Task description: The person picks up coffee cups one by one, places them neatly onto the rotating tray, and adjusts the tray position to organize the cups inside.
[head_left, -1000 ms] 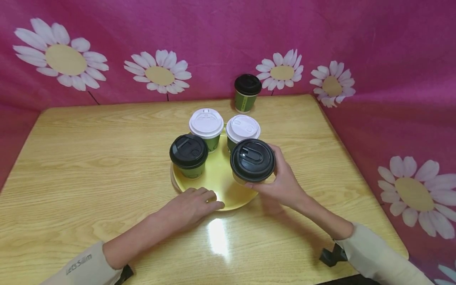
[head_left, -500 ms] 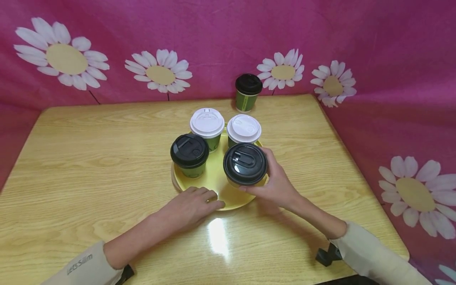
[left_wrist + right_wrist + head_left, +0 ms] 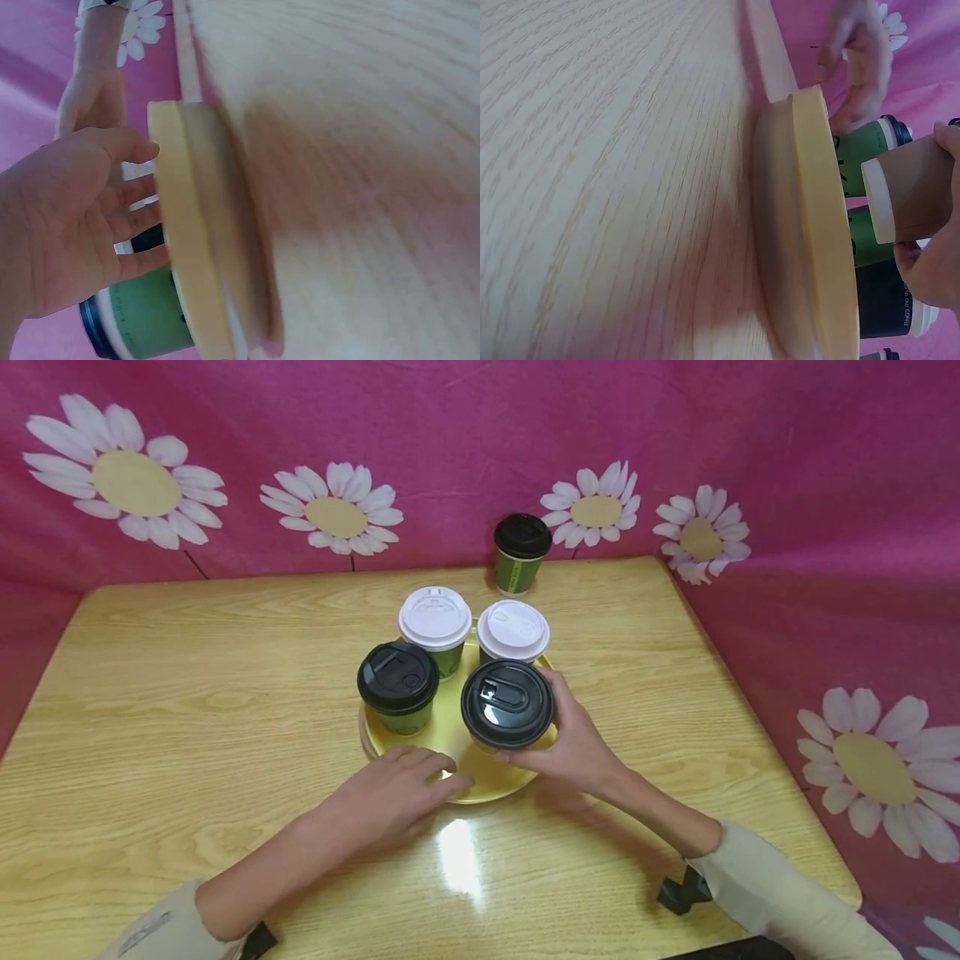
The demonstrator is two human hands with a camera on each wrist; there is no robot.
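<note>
In the head view my right hand [image 3: 573, 739] grips a paper coffee cup with a black lid [image 3: 507, 704], thumb and fingers around its side. The right wrist view shows that cup's brown body [image 3: 919, 191] tilted, its white base slightly apart from the round yellow tray [image 3: 821, 225]. My left hand [image 3: 397, 789] is at the tray's front left rim, fingers loosely bent and holding nothing; its fingertips reach the rim in the left wrist view. On the tray stand a black-lidded green cup [image 3: 399, 687] and two white-lidded cups, one left [image 3: 435, 618], one right [image 3: 513, 631].
Another black-lidded green cup [image 3: 522, 553] stands at the back of the wooden table [image 3: 187, 693]. The tray sits on a thicker round base [image 3: 225, 217], raised from the tabletop. Pink cloth with daisies [image 3: 450, 443] hangs behind and along the sides.
My right hand has carried the black-lidded cup left and slightly toward me over the tray. The left hand has shifted only a little at the rim; its fingers have lifted slightly.
</note>
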